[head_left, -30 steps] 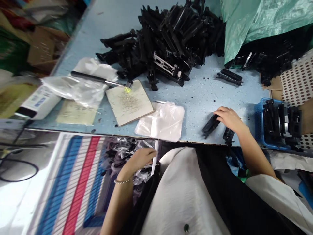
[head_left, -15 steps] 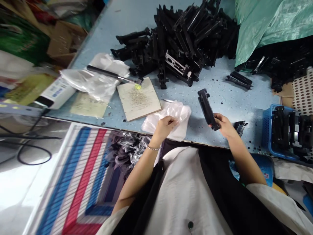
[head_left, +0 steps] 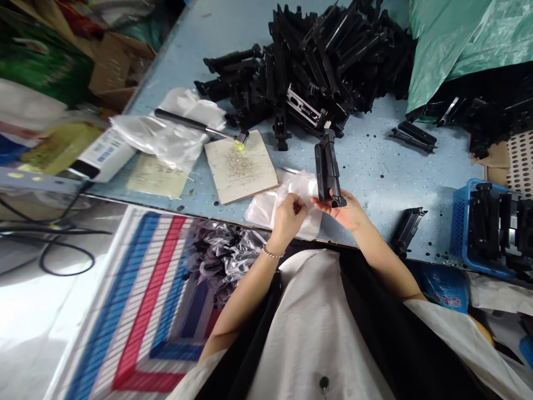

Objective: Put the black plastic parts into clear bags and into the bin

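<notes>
My right hand (head_left: 343, 210) grips the lower end of a long black plastic part (head_left: 327, 169), which stands tilted upward over the table edge. Just left of it, my left hand (head_left: 289, 218) is closed in a pinch on a clear plastic bag (head_left: 259, 206) that lies with others in a thin stack. The bag's edge at my fingertips is hard to make out. Another black part (head_left: 408, 230) rests on the table right of my right forearm.
A large heap of black parts (head_left: 308, 66) covers the back. A hammer (head_left: 200, 123) lies across plastic bags and a worn board (head_left: 241, 166). On the right are a blue basket (head_left: 460, 225) of parts and a green sack (head_left: 470, 44). Below left stands a striped crate (head_left: 137, 311) with bagged parts.
My right hand has carried the black part leftward, close to my left hand and the bags, and turned it more upright. My left hand has stayed over the bags with its fingers pinched.
</notes>
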A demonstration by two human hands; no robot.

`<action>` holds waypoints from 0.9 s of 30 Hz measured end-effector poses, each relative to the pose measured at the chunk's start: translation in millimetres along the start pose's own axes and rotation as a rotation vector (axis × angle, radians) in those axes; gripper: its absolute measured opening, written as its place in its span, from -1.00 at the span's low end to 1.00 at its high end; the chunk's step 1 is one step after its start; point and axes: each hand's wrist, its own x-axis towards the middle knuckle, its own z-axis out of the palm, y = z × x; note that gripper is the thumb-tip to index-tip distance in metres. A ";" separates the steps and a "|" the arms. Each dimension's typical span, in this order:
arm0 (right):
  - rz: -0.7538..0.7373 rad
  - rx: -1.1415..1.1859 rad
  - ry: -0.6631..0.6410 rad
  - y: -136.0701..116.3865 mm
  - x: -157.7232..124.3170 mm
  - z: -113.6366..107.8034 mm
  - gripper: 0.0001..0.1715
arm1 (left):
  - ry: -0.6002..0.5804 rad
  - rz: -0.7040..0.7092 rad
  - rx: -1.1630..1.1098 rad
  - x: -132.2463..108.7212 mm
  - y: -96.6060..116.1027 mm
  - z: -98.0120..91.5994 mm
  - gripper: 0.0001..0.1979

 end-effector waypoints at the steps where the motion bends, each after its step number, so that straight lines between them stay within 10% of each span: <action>1: -0.003 0.001 0.014 -1.2 0.5 -1.1 -0.71 | 0.027 0.053 0.072 -1.4 1.7 3.3 -0.88; 6: -0.017 0.013 0.067 -9.2 -3.8 -5.8 -0.73 | -0.043 0.182 0.317 6.2 5.5 7.7 -0.92; 13: 0.003 0.036 0.051 -8.8 -10.5 -2.1 -0.74 | -0.112 -0.049 -0.004 24.2 -0.8 -19.9 -0.67; 17: 0.027 0.059 0.056 -9.3 -9.6 1.7 -0.77 | -0.188 -0.058 -0.073 22.3 0.7 -22.2 -0.85; 27: 0.049 0.032 0.146 15.2 7.9 -0.5 -0.70 | -0.032 0.110 0.006 7.3 8.2 -40.0 -0.88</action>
